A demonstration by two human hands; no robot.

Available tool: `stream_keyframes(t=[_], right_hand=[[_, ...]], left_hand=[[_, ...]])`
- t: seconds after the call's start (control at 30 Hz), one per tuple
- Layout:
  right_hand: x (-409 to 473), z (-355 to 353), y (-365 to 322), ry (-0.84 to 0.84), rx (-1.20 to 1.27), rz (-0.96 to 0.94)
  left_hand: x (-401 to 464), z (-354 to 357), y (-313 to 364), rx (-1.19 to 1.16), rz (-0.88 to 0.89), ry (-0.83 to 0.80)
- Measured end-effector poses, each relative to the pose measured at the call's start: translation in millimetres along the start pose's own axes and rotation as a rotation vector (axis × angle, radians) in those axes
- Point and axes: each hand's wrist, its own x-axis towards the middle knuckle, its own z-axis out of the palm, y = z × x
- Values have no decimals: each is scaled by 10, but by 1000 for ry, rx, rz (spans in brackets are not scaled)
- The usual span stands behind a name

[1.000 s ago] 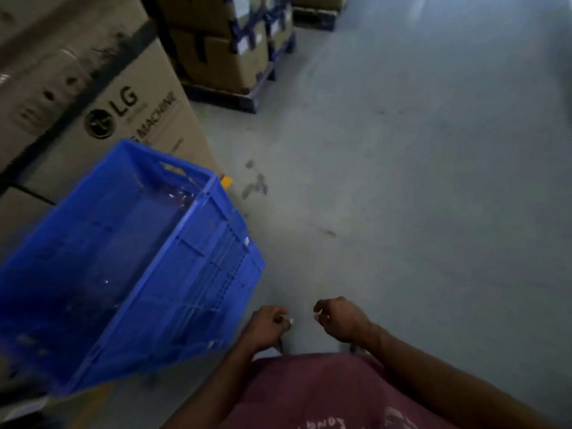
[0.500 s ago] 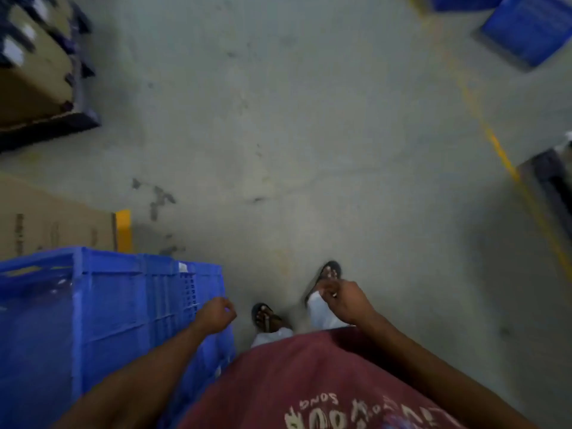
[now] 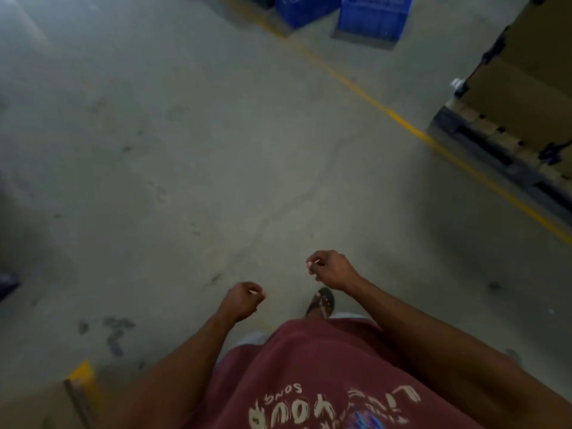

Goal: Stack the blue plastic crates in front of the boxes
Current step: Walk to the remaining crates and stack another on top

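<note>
Two blue plastic crates stand on the floor at the far top of the view, one (image 3: 305, 7) left of the other (image 3: 373, 15), well away from me. My left hand (image 3: 243, 300) and my right hand (image 3: 329, 269) hang in front of my red shirt, fingers curled loosely, with nothing in them. The corner of a cardboard box (image 3: 40, 404) with a yellow edge shows at the bottom left. The crate seen earlier beside that box is out of view.
A yellow line (image 3: 411, 128) runs diagonally across the grey concrete floor. Cardboard boxes on a dark pallet (image 3: 507, 150) stand at the right edge. One sandalled foot (image 3: 322, 303) shows below my right hand.
The view has swung right, away from the blue crate and the boxes at my left. The far crates now sit nearer the top centre. Both hands stay empty.
</note>
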Motion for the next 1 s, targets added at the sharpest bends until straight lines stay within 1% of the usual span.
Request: stream_keyframes(t=[0.07,0.17,0.27,0.4,0.5,0.57,0.67,0.73,0.8,0.87,0.93,1.0], right_hand=[[280,-263,-16,27,13,24],[721,-535,-135,11,-25,42],[1232,-770,-396,53,7,61],[2099,-1152,-914,108,25,49],[2682,-1395,-1268,135,29,57],[2930,-1537,-1535,147,24,93],[3307,-1728,-1915,147,41,95],[3579,-1883,-2120,145,55,92],[3864,-2092,-2268,137,84,85],[4204,-2390,-2378,166,104,88],[4558,-2690,-2421,196,121,121],[4920,-2963,-2413,193,134,148]], left_hand=[[223,-213,443,-20,67,10],[621,-557,944,-56,141,24],[1099,-964,1329,-76,155,35],[1815,-1624,1917,-84,139,56],[2369,-2126,2280,-68,161,27],[2614,-2455,2488,-57,151,-5],[2940,-2925,2794,-60,118,-62],[3181,-3203,3006,-161,49,-72],[3444,-3439,3253,-292,1,-26],[3757,-3624,3549,-271,12,0],[4055,-3746,3855,-214,-2,-57],[4378,-3819,4198,-182,-43,-126]])
